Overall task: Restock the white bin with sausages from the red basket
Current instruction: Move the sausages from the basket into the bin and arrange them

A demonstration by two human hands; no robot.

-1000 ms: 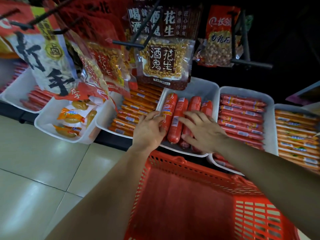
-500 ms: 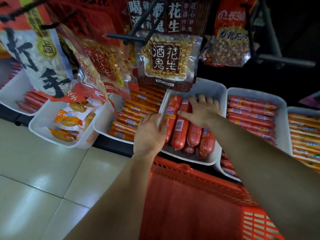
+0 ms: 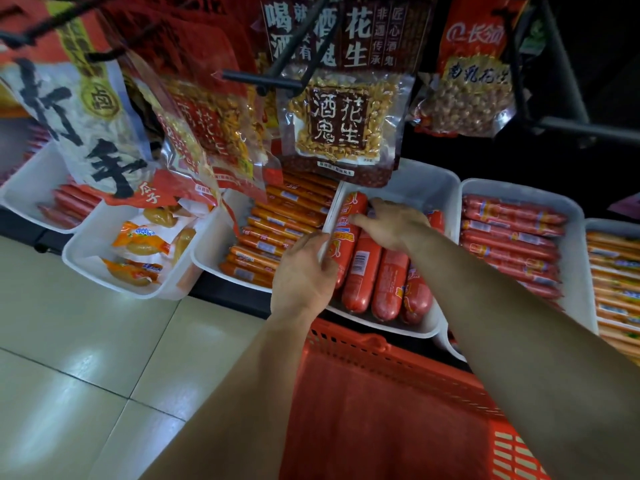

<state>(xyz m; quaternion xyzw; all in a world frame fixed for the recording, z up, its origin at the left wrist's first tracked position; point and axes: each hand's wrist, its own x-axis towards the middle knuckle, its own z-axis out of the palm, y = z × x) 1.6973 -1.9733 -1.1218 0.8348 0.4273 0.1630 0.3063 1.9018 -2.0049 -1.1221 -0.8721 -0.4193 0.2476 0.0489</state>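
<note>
Glossy pale beige floor tiles with dark grout lines reflect soft overhead light. A dark low shelf edge carries neighbouring white trays of packaged snacks. Bags of peanuts hang from black metal hooks above, against deep shadow.

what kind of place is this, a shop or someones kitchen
Most likely a grocery shop's snack aisle: bagged peanuts hang from display hooks, white bins of packaged sausages sit in a row beneath them, and a red shopping basket stands in front.
</note>
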